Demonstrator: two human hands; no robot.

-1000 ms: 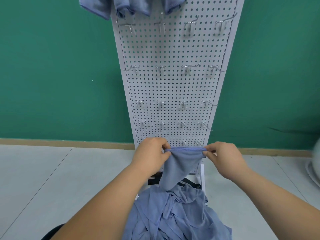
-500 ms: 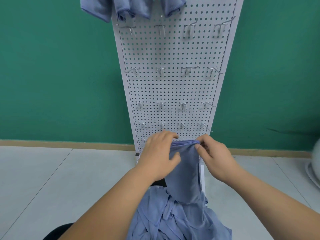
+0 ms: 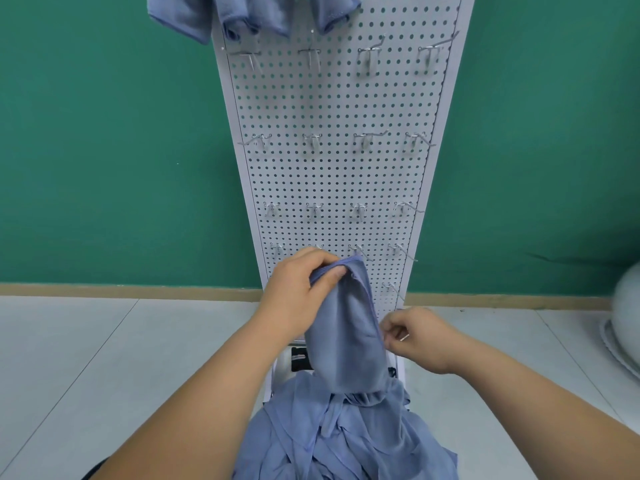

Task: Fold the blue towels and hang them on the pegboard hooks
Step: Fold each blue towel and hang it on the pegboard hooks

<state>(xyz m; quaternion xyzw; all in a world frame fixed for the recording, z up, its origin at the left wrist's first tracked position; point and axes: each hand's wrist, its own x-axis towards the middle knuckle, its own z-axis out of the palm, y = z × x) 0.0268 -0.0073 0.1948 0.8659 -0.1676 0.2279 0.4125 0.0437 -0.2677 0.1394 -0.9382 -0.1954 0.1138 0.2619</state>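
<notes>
Down has gone the right hand (image 3: 415,337) — a moment ago it held the top edge of the towel (image 3: 346,341). Now it sits lower, by the towel's right side, with thumb and finger curled together on that edge. The left hand (image 3: 298,292) is up top alone, pinching the bunched top edge between thumb and fingers. The towel hangs down in front of the bottom of the pegboard (image 3: 339,174), and its low end touches the pile of blue towels (image 3: 346,434). What the pile lies in or on is hidden under the cloth. High up are more hung towels (image 3: 249,12) — their tops are cut off by the picture's edge. Rows of hooks (image 3: 313,140) stick out below them. A white round thing (image 3: 627,323) at the far right is blurry and half cut off.
</notes>
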